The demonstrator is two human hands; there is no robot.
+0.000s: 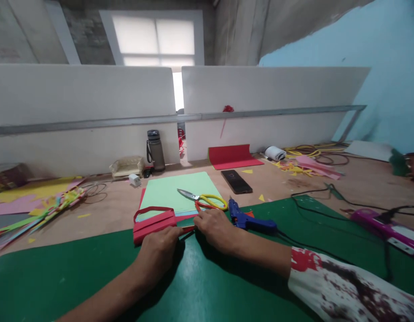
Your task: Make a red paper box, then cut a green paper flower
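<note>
A small red paper bag with a loop handle (152,222) lies on the green cutting mat (76,273). My left hand (159,251) is closed over its near right end, fingers pressed onto the red paper. My right hand (216,227) rests beside it, fingers curled down on a red strip at the bag's right edge. Just beyond my right hand lie yellow-handled scissors (203,199) on a light green sheet (176,190), and a blue glue gun (249,220) sits to the right.
A black phone (236,181), a dark water bottle (155,150), a folded red sheet (232,156) and a white roll (275,153) stand further back. Coloured paper strips (42,210) pile at left, cables and a purple tool (388,230) at right. White partition panels (82,112) close the back.
</note>
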